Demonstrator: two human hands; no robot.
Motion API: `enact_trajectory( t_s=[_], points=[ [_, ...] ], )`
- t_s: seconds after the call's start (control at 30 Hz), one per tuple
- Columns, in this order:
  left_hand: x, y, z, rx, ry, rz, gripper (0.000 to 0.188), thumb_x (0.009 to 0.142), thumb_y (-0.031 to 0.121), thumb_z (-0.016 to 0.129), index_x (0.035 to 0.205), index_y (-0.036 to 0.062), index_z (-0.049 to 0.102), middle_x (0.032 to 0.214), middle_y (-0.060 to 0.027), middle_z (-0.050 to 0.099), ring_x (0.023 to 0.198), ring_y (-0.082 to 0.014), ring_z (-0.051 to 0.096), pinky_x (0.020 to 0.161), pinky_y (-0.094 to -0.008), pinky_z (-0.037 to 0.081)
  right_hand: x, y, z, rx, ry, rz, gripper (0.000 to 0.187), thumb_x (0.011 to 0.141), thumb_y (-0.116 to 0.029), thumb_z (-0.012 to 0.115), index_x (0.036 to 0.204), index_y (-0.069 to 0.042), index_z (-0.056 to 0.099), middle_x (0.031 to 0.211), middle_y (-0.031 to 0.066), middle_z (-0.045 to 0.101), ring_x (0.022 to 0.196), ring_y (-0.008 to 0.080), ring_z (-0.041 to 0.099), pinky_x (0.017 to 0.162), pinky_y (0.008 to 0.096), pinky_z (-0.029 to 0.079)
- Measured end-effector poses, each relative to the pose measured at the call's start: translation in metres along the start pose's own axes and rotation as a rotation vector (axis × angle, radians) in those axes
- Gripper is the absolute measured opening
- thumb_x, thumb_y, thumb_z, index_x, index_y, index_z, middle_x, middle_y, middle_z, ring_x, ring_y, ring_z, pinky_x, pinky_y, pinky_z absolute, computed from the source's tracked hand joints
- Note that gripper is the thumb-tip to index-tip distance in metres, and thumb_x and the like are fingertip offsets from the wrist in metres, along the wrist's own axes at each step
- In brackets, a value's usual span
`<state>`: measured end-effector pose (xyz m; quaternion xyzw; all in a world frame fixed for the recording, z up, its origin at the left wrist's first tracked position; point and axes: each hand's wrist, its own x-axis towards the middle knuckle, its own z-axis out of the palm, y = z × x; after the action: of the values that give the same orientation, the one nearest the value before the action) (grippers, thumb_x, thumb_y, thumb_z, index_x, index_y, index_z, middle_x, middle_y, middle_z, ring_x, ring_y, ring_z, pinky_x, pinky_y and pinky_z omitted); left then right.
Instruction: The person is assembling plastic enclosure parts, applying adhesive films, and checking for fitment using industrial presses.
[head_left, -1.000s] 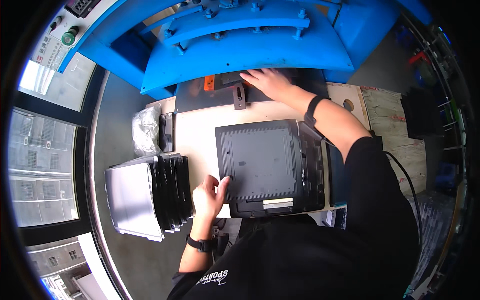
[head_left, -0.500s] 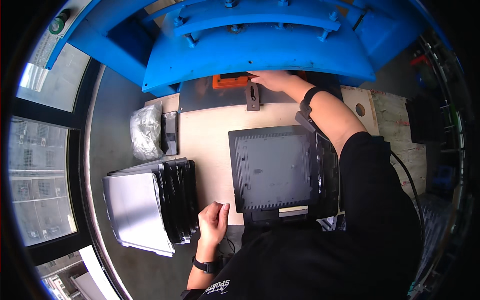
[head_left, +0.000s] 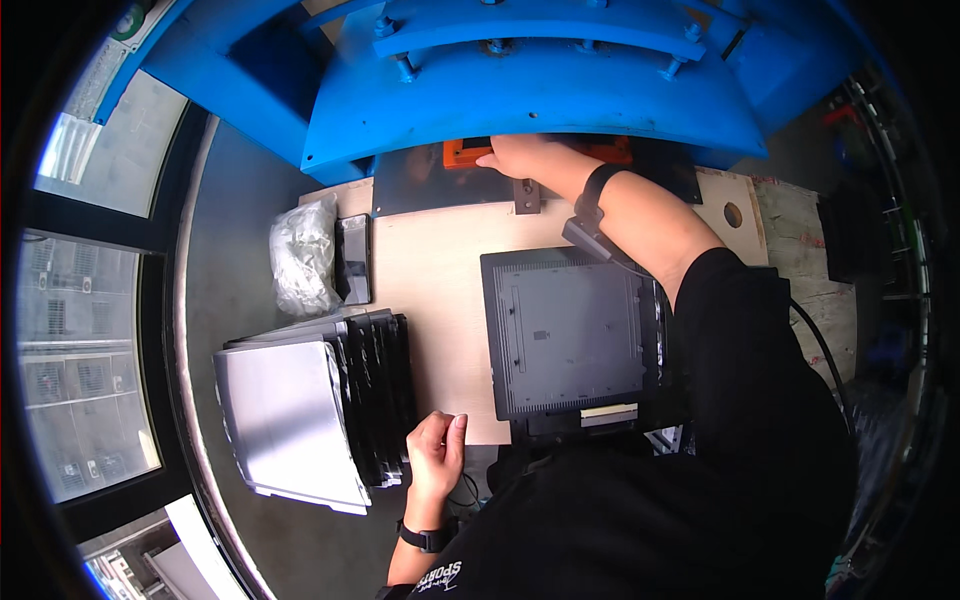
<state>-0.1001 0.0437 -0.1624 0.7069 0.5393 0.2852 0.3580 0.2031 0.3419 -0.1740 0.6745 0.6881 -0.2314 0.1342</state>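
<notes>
My right hand [head_left: 522,158] reaches under the front edge of a blue press plate [head_left: 530,92]. It is over an orange frame [head_left: 463,156] that lies on a dark metal plate [head_left: 420,185]. The thumb shows, pointing left; the other fingers are largely hidden, so their grip is unclear. Just below the hand, a slotted metal clamp [head_left: 527,198] is partly covered by it. My left hand [head_left: 437,455] is held closed by the table's near edge, thumb uppermost, with nothing visible in it. It is nearest to a stack of thin dark panels [head_left: 375,400].
A silvery sheet [head_left: 290,415] tops the stack at the left. Behind it are a crumpled clear plastic bag [head_left: 303,255] and a dark flat block [head_left: 354,260]. Dark rectangular panels [head_left: 570,335] lie in front of me, right of centre. Windows [head_left: 90,360] line the left side.
My right hand has shifted left along the orange frame and now covers the clamp's upper part. My left hand stays closed in nearly the same place. The whole view has shifted slightly.
</notes>
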Motion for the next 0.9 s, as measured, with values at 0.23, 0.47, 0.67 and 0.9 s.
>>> enact_trajectory(
  t_s=[0.23, 0.47, 0.67, 0.9],
  points=[
    [0.009, 0.003, 0.0, -0.066, 0.006, 0.025, 0.02, 0.086, 0.004, 0.064, 0.07, -0.0016, 0.052, 0.06, -0.012, 0.052, 0.049, -0.0244, 0.049, 0.048, -0.0317, 0.038, 0.018, 0.006, 0.027, -0.089, 0.242, -0.127, 0.091, 0.085, -0.057, 0.055, 0.15, -0.016, 0.009, 0.155, 0.019, 0.006, 0.139, 0.0448, 0.015, 0.112, 0.0526, 0.018],
    [0.008, 0.003, 0.009, -0.081, -0.05, 0.118, 0.021, 0.086, 0.005, 0.064, 0.07, -0.0018, 0.052, 0.06, -0.0122, 0.053, 0.049, -0.0243, 0.049, 0.047, -0.0317, 0.038, -0.005, 0.009, 0.034, 0.074, 0.187, -0.305, 0.083, 0.085, -0.059, 0.053, 0.15, -0.021, 0.018, 0.157, 0.0126, 0.001, 0.142, 0.0398, -0.004, 0.11, 0.0631, 0.003],
    [-0.001, -0.005, 0.005, -0.113, -0.081, 0.003, 0.019, 0.087, 0.004, 0.063, 0.072, -0.003, 0.053, 0.061, -0.0127, 0.053, 0.05, -0.0221, 0.049, 0.05, -0.0291, 0.039, -0.057, 0.084, 0.039, -0.072, 0.272, 0.019, 0.083, 0.092, -0.052, 0.043, 0.147, 0.001, 0.01, 0.154, 0.0227, 0.004, 0.143, 0.0393, 0.0, 0.113, 0.0544, 0.004],
    [0.017, 0.002, 0.005, -0.117, -0.012, 0.009, 0.023, 0.091, 0.009, 0.06, 0.072, -0.0017, 0.053, 0.059, -0.0073, 0.049, 0.051, -0.0137, 0.043, 0.049, -0.0265, 0.036, -0.07, 0.115, 0.052, -0.067, 0.325, 0.091, 0.101, 0.082, -0.064, 0.05, 0.148, 0.001, 0.009, 0.154, 0.0226, 0.004, 0.143, 0.0371, 0.001, 0.115, 0.0485, 0.006]
  ],
)
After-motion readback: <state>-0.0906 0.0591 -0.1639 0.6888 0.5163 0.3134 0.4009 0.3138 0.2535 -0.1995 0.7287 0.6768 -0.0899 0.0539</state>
